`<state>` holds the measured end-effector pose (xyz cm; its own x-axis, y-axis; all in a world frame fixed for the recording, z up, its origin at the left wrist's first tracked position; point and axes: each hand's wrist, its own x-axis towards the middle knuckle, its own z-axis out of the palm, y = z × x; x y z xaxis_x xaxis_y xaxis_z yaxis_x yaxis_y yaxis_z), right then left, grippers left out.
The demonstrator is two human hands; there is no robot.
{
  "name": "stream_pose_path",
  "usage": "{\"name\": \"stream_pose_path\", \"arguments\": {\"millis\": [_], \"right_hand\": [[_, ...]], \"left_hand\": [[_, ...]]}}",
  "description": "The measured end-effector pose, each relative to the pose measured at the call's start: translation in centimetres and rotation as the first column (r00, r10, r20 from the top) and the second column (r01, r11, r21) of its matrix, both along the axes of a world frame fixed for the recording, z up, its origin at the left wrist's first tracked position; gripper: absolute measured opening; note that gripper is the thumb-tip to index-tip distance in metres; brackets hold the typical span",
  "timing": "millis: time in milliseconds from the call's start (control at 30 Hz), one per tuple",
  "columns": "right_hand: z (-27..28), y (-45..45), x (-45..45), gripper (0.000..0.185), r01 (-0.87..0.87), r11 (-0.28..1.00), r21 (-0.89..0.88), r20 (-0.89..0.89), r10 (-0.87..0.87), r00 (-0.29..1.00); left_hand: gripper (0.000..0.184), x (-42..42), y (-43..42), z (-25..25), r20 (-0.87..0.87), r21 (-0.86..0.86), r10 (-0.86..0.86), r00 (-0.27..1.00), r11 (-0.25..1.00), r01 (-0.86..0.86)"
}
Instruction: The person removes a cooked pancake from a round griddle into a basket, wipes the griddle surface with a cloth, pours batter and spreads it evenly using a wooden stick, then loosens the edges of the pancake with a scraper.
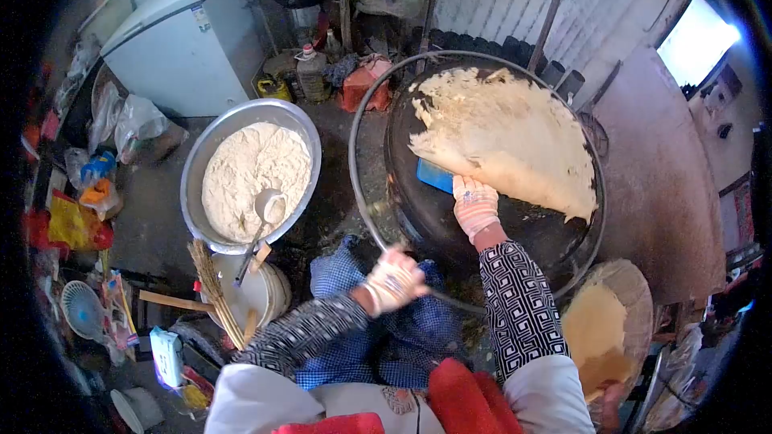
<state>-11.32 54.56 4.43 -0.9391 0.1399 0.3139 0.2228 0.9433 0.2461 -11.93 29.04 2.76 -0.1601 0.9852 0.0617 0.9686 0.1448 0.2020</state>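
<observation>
My right hand (476,202), in a striped glove, is closed on a blue scraper (435,175) at the near left edge of a thin flatbread (515,133). The bread lies on a round black griddle (418,209), its edge ragged. My left hand (394,280), gloved too and blurred by motion, is in front of my body near the griddle's metal ring; its fingers are smeared. To the left, a metal basin (191,185) holds pale batter (253,169) with a ladle (268,207) resting in it.
A white bucket (273,293) with a brush (213,289) across it stands below the basin. At the lower right is a round tray (639,297) with flatbread. Bottles, a red bundle (362,88) and a white chest (177,56) are behind.
</observation>
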Motion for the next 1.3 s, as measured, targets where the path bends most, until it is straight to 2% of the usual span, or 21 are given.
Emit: {"name": "stream_pose_path", "arguments": {"millis": [33,67,100,167,200,267,300,333,433,500,600,700,833,867,967,1000,1033,1133,1200,1233,1300], "right_hand": [[0.0,0.0,-0.1,0.036,0.013,1.000,0.019,0.010,-0.013,1.000],[0.2,0.1,-0.2,0.037,0.035,0.999,-0.013,0.064,-0.034,0.997],[0.1,0.3,-0.1,0.037,0.034,0.999,-0.022,0.074,-0.033,0.997],[-0.2,0.7,-0.1,0.037,0.037,0.998,-0.047,0.100,-0.032,0.994],[0.0,0.6,-0.1,0.038,0.076,0.994,-0.075,0.158,-0.063,0.985],[-0.6,0.9,0.2,0.039,0.065,0.997,-0.042,0.132,-0.059,0.990],[-0.7,1.0,0.2,0.039,0.060,0.998,-0.026,0.114,-0.057,0.992],[-0.1,0.6,0.1,0.038,0.098,0.994,-0.044,0.109,-0.093,0.990],[-0.3,0.7,0.2,0.038,0.074,0.997,-0.036,0.079,-0.071,0.994],[0.1,0.9,0.2,0.038,0.071,0.996,-0.063,0.141,-0.062,0.988],[0.3,0.9,0.1,0.036,0.069,0.995,-0.075,0.131,-0.058,0.990],[0.2,1.3,-0.1,0.035,0.060,0.995,-0.084,0.130,-0.049,0.990],[-0.7,1.9,-0.1,0.033,0.035,0.996,-0.077,0.060,-0.031,0.998],[-0.2,1.8,-0.2,0.033,0.052,0.995,-0.088,0.082,-0.045,0.996],[1.5,1.5,-0.2,0.035,0.107,0.991,-0.085,0.146,-0.094,0.985],[1.3,1.5,-0.2,0.036,0.100,0.991,-0.092,0.097,-0.091,0.991],[1.2,1.5,-0.1,0.036,0.092,0.991,-0.099,0.049,-0.087,0.995],[1.3,1.4,-0.8,0.037,0.132,0.986,-0.099,0.071,-0.125,0.990],[1.4,1.5,-1.3,0.036,0.132,0.987,-0.095,0.041,-0.128,0.991],[1.5,1.3,-1.1,0.035,0.126,0.988,-0.092,0.034,-0.124,0.992],[1.7,1.5,-0.8,0.032,0.116,0.988,-0.099,0.059,-0.110,0.992]], "left_hand": [[0.037,2.2,1.0,1.7,0.182,-0.167,-0.017,0.983,0.985,0.048],[0.047,4.5,0.5,-1.1,0.164,0.211,-0.105,0.981,0.975,0.069],[0.056,5.8,0.4,-2.1,0.193,0.387,-0.182,0.964,0.917,0.096],[0.051,3.8,-0.4,0.4,0.168,0.454,-0.216,0.962,0.883,0.119],[0.046,1.2,-0.4,4.6,0.255,0.053,-0.106,0.961,0.994,0.096],[0.043,-3.2,-1.9,2.1,0.174,0.358,0.100,0.980,0.921,-0.157],[0.047,-5.6,-2.4,2.0,0.160,0.357,0.191,0.969,0.904,-0.237],[0.051,-7.8,-2.7,0.3,-0.041,0.457,0.228,0.973,0.870,-0.184],[0.034,-10.0,-2.6,-0.1,-0.147,0.155,0.008,0.989,0.988,0.015],[0.034,-5.6,-1.5,-1.8,-0.072,0.087,-0.052,0.996,0.995,0.058],[0.039,1.5,-0.1,-1.9,0.109,0.123,-0.068,0.992,0.991,0.054],[0.050,3.4,-1.4,-1.2,0.099,0.471,-0.248,0.964,0.864,0.175],[0.052,-5.9,-3.2,3.5,0.143,0.246,0.112,0.983,0.958,-0.145],[0.053,-8.0,-3.6,1.6,-0.037,0.399,0.159,0.987,0.907,-0.132],[0.041,-10.8,-4.0,-1.0,-0.218,0.162,-0.066,0.974,0.981,0.103],[0.035,-9.2,-3.5,-2.5,-0.134,0.004,-0.101,0.986,0.995,0.102],[0.033,-6.8,-3.2,-3.4,-0.090,0.169,-0.098,0.991,0.979,0.112],[0.031,1.5,-1.8,-2.2,-0.049,0.173,-0.018,0.999,0.985,0.026],[0.035,6.6,0.8,1.1,0.137,-0.267,0.044,0.990,0.964,-0.006],[0.041,9.2,1.0,0.5,0.162,-0.174,0.040,0.986,0.985,-0.011],[0.044,11.7,0.5,-1.8,0.223,0.503,-0.239,0.945,0.858,0.098]]}}
